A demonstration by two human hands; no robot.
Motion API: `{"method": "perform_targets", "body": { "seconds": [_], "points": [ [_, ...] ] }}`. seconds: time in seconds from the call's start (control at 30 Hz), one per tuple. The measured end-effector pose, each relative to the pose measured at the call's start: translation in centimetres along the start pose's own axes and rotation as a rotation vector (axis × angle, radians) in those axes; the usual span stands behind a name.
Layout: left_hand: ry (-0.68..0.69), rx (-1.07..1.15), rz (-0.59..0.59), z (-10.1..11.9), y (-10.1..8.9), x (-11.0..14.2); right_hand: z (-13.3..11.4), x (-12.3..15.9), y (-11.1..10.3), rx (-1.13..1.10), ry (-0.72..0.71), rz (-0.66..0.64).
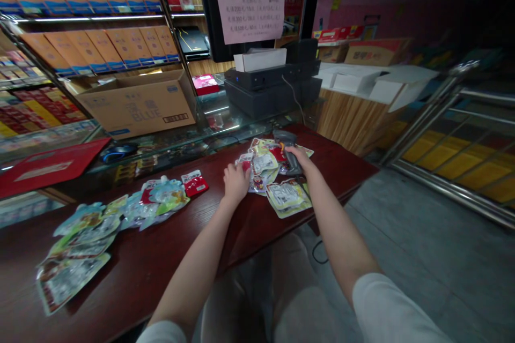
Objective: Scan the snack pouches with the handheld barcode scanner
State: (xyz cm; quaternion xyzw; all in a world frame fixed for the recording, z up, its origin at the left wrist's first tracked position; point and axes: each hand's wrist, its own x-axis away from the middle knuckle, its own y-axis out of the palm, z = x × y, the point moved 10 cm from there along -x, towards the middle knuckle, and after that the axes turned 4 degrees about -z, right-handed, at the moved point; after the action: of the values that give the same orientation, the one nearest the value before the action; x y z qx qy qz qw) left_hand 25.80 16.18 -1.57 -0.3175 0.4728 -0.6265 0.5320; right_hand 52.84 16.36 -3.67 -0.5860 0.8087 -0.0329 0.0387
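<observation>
Right grip (301, 157): wrapped round scanner (285, 138); aim leftward.
Left grip (236, 183): touching red packet (246, 159), cannot tell if pinching; flatten.

I could slip across the tabletop (195, 217) between the left pouches (155, 201) and the left hand (236, 182); scanner (289, 162) and right pouches (285, 196) crowd the far right corner.

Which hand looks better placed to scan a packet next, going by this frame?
Probably the right hand: it grips the handheld scanner at the heap of packets on the right. The left hand is at a red-and-white packet on that heap's left edge, without a scanner.
</observation>
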Motion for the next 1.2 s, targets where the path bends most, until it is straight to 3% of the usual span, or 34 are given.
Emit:
{"method": "perform_targets", "body": {
  "seconds": [0.17, 0.43, 0.63, 0.8, 0.97, 1.2],
  "points": [
    [-0.068, 0.208, -0.021, -3.3, 0.9, -2.2, -2.3, 1.5, 0.6, -0.391, -0.073, -0.105],
    [-0.178, 0.502, -0.141, -6.8, 2.2, -4.3, -3.8, 3.4, 2.3, -0.370, -0.061, -0.179],
    [-0.133, 0.878, -0.023, -7.8, 1.8, -4.4, -4.7, 5.0, 5.5, -0.440, 0.059, -0.366],
    [-0.074, 1.479, 0.092, -8.8, 0.8, -4.3, -5.9, 7.9, 10.2, -0.445, 0.108, -0.567],
    [-0.047, 1.733, 0.083, -9.5, 0.2, -4.5, -4.7, 9.3, 12.5, -0.265, 0.131, -0.517],
    [-0.115, 1.804, 0.045, -10.1, 0.5, -5.0, -3.1, 9.4, 12.3, -0.313, 0.179, -0.459]
  ]
}}
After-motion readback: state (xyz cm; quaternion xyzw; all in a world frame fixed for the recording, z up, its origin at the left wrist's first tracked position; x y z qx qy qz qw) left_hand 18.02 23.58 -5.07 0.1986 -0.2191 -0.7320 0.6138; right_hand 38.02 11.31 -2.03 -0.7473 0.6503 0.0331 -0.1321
